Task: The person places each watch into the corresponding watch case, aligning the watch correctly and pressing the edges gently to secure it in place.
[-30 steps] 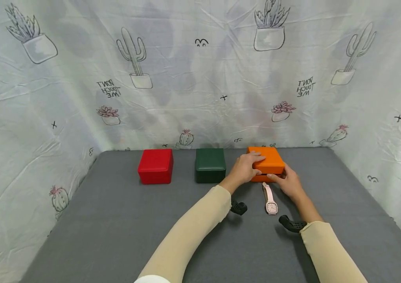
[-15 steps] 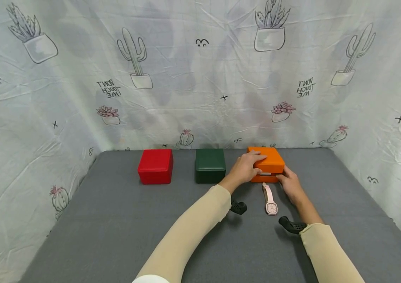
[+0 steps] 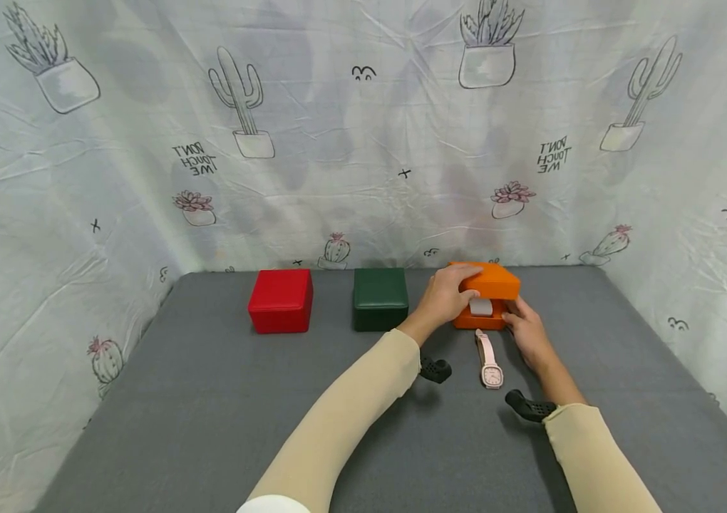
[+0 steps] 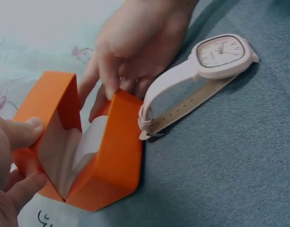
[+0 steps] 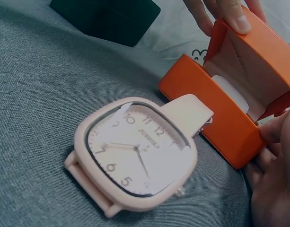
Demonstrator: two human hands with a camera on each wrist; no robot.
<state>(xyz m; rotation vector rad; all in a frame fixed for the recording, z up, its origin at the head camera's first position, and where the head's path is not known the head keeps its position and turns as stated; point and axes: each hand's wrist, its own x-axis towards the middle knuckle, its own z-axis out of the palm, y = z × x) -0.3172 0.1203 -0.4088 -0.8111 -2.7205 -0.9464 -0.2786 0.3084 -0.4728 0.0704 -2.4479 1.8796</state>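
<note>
The lid of the orange watch box (image 3: 485, 303) now stands tilted up, wider than half a second ago, baring a pale cushion (image 3: 481, 307) inside. The left hand (image 3: 443, 299) grips the lid, thumb on its near edge and fingers curled over the top. The right hand (image 3: 528, 331) holds the box's base at its right near corner, fingers pressed against the side. The box sits at the far right of the grey table (image 3: 209, 427), last in a row with a dark green box (image 3: 380, 299) and a red box (image 3: 281, 301) to its left. A pink wristwatch (image 3: 487, 359) lies flat just near the orange box, its strap end touching the base.
</note>
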